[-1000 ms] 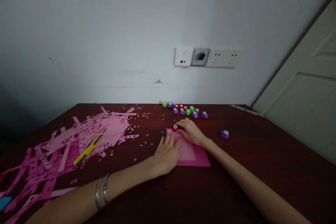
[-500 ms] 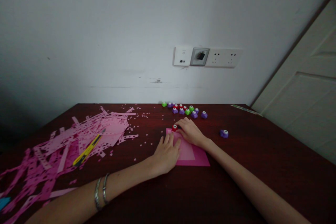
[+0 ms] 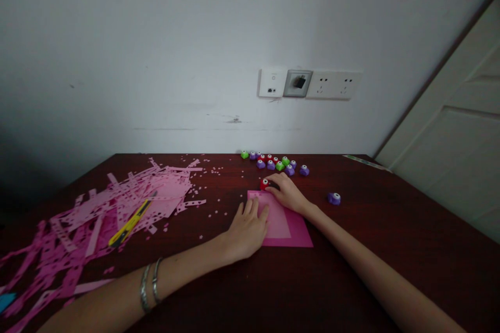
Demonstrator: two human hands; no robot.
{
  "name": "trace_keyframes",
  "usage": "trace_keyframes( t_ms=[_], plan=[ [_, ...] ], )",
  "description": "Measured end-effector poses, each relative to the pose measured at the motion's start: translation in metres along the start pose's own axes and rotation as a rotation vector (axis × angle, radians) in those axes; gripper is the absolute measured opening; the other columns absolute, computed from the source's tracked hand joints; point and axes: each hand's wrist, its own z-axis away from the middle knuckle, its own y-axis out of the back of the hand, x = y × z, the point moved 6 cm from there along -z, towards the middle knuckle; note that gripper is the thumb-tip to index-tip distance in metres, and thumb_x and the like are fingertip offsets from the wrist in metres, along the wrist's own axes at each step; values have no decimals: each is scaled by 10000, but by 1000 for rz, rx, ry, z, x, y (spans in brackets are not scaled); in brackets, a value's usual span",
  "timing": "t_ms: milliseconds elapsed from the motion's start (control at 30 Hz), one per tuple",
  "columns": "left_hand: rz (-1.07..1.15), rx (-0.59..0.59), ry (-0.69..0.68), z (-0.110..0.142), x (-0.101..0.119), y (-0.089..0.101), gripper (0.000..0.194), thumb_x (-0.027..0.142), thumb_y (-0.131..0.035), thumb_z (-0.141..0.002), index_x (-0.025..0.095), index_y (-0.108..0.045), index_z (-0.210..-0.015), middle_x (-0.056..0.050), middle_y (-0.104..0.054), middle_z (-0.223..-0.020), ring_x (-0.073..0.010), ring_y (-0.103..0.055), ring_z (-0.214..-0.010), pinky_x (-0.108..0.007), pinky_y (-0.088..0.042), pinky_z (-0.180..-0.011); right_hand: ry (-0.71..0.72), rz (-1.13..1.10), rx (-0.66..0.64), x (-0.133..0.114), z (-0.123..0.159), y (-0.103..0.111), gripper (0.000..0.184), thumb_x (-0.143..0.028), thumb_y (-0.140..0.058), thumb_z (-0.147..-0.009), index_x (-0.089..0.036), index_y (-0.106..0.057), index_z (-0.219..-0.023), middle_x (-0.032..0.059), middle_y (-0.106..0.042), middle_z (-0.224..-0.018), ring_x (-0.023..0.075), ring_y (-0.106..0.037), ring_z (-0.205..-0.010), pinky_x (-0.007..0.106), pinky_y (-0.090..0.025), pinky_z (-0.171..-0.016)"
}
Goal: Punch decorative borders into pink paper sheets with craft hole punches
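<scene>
1. Far L: heap of pink strips (image 3: pixel 96 235) w/ punched holes, prob. light and floppy, liable to snag on each other; blue item (image 3: pixel 7 302) at the near corner, ID unclear
2. Yellow knife (image 3: pixel 130 225) lies on the heap; looks rigid, best taken by the yellow body, away from the grey end
3. L hand (image 3: pixel 246 231): palm down, fingers a bit spread, pressing the sheets' L side, pinching nothing; 2 bracelets (image 3: pixel 144 289) on that forearm
4. Ctr: light pink sheet (image 3: pixel 279 225) on dark pink sheet (image 3: pixel 301 235), both thin, prob. bendy, easy to crease or slide; hold flat nr an edge
5. Red punch (image 3: pixel 263 184) at the sheets' far edge, overlap unclear; prob. light, hard, smooth plastic, so grip by the sides, off the white top
6. R hand (image 3: pixel 289 192): thumb + fingertips pinching the red punch's R side
7. Behind: green, red + purple punches (image 3: pixel 270 165) clustered; purple punch (image 3: pixel 334 199) apart, to the R
8. Surface: dark red-brown table (image 3: pixel 390 218), flat, slight sheen, maybe slippery under paper; tiny paper bits L of ctr
9. Room: pale wall (image 3: pixel 156 62) w/ marks, sockets (image 3: pixel 334 86) above the table, white door (image 3: pixel 469 140) far R; light dim
</scene>
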Motion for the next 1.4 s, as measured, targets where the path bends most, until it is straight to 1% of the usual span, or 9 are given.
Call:
trace_keyframes(
  t_ms=[233, 333, 433, 600, 667, 767, 933, 1167, 1400],
  plan=[
    [-8, 56, -26, 2, 0, 2, 468, 323, -202, -926, 118, -330, -1326, -205, -313, -1381, -342, -272, -1264, -505, -228, -994, -34, -43, 125, 16, -2, 15, 212, -266, -564, -810, -182, -613, -998, 80, -642, -997, 222, -553, -939, 382, -408, -855],
    [-19, 85, -31, 3, 0, 2, 465, 349, -201, -929, 134, -351, -1313, -189, -330, -1374, -335, -257, -1276, -521, -167, -1022, -49, -18, 158, 20, -5, 28, 213, -274, -573, -799, -169, -622, -978, 86, -651, -962, 225, -566, -907, 372, -421, -825],
    [2, 73, -58, 3, 2, 2, 489, 399, -193, -930, 142, -347, -1316, -185, -309, -1392, -332, -219, -1303, -531, -126, -1038, -87, 55, 183, 22, -6, 45, 226, -298, -579, -793, -157, -633, -961, 87, -657, -912, 223, -567, -850, 350, -431, -771],
    [80, -4, -223, 8, 12, 7, 587, 527, -260, -893, 145, -306, -1335, -190, -225, -1436, -316, -104, -1346, -489, -142, -1056, -120, 202, 168, 28, 8, 70, 247, -342, -547, -813, -161, -645, -950, 84, -659, -900, 221, -550, -810, 327, -421, -739],
    [97, -28, -290, 12, 17, 11, 577, 527, -307, -882, 152, -321, -1320, -179, -214, -1444, -305, -79, -1352, -475, -149, -1059, -131, 283, 140, 32, 18, 76, 247, -356, -533, -821, -170, -649, -934, 81, -663, -891, 222, -547, -803, 325, -413, -732],
    [107, -38, -329, 16, 22, 18, 483, 444, -354, -888, 149, -376, -1269, -164, -289, -1406, -293, -137, -1341, -460, -162, -1064, -139, 434, 95, 36, 36, 83, 247, -372, -530, -818, -178, -653, -909, 86, -662, -884, 234, -536, -818, 333, -398, -720],
    [92, 12, -340, 18, 25, 26, 353, 343, -385, -883, 169, -445, -1184, -119, -437, -1257, -274, -297, -1252, -456, -185, -1063, -103, 611, 44, 33, 63, 87, 244, -357, -491, -832, -192, -648, -920, 93, -656, -894, 252, -505, -867, 354, -360, -723],
    [79, 10, -342, 18, 26, 27, 334, 316, -369, -888, 162, -468, -1167, -121, -462, -1208, -277, -382, -1171, -411, -332, -978, -101, 702, 20, 38, 79, 89, 241, -336, -478, -831, -180, -643, -909, 91, -657, -861, 251, -485, -859, 355, -329, -726],
    [85, 6, -334, 17, 24, 25, 330, 336, -391, -885, 170, -481, -1156, -118, -471, -1197, -275, -404, -1146, -415, -346, -962, -120, 713, -7, 47, 84, 90, 233, -339, -494, -810, -188, -645, -905, 92, -666, -836, 251, -488, -838, 350, -320, -717]
  ],
)
